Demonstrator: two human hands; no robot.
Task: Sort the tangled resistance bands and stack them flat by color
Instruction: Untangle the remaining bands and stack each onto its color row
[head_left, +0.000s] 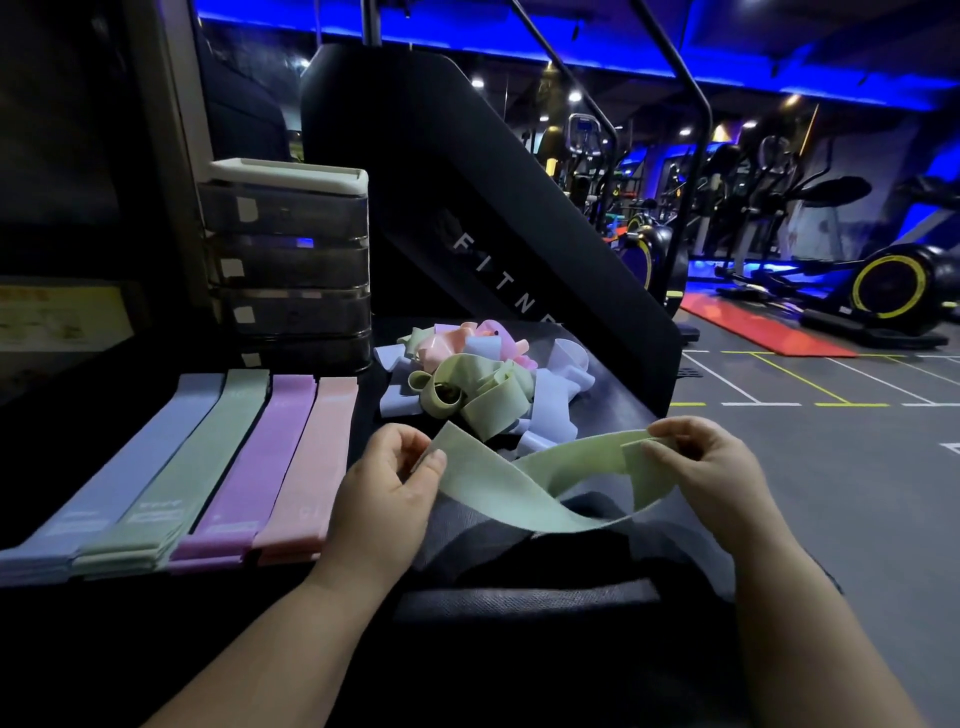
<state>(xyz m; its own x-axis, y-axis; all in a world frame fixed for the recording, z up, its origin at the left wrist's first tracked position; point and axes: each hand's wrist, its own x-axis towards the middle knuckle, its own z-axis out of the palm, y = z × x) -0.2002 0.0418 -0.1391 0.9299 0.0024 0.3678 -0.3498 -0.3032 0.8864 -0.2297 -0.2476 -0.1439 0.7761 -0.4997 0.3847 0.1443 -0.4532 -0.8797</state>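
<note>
Both my hands, left (395, 483) and right (696, 462), pinch a twisted green band (519, 493) by its ends; next I untwist it for the green stack (171, 467).

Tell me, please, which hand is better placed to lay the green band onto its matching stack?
Probably the left hand. It pinches the green band at the end nearest the green stack, which lies to its left. The right hand holds the far end, on the side away from the stacks.
</note>
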